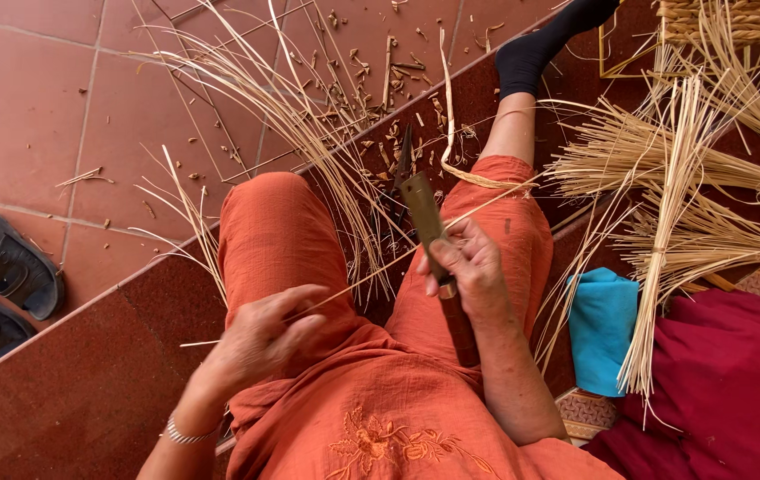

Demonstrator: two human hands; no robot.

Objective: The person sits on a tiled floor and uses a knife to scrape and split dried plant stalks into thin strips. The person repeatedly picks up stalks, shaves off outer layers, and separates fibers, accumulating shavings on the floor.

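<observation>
My right hand (464, 262) grips a large knife (424, 218) by its dark handle, the broad blade pointing away from me over my lap. A long thin cane strip (371, 271) runs under the blade and slants down to my left hand (260, 338), whose fingers pinch it above my left thigh. I sit in orange clothes with knees apart on a dark red step.
Loose cane strips (309, 124) and shavings (380, 71) litter the tile floor ahead. Bundles of split cane (673, 187) lie at right beside a blue cloth (602, 324) and maroon fabric (727, 373). Dark sandals (2, 276) rest at left. A woven basket (736, 18) sits top right.
</observation>
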